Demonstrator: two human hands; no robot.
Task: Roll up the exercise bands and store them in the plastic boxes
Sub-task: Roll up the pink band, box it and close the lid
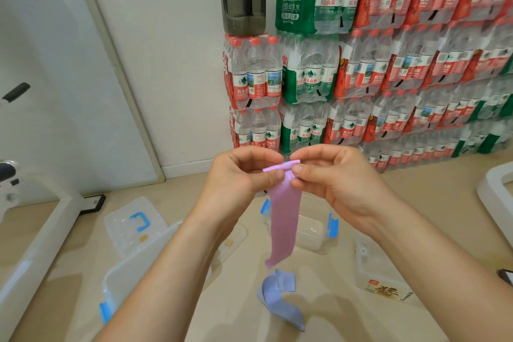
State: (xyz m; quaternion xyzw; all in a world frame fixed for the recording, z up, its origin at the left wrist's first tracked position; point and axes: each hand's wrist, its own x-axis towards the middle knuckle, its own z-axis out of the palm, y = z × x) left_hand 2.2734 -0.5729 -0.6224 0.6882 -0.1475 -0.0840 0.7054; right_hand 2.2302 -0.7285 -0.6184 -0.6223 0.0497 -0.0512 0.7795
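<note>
Up high, left hand and right hand each pinch the pink band's rolled top; blue band lies on floor.

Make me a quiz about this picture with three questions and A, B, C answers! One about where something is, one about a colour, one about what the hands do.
1. Where is the blue band? A in a box; B on the floor; C on the bottles.
2. What colour is the held band? A green; B yellow; C pink.
3. What are the left hand and right hand doing? A pinching the band's rolled top end; B resting flat on the floor; C opening a bottle.

Answers: 1 B, it lies crumpled on the floor below the hanging band. 2 C, the strip hanging from the fingers is pink. 3 A, thumbs and fingers of both pinch the small roll at the top.
</note>
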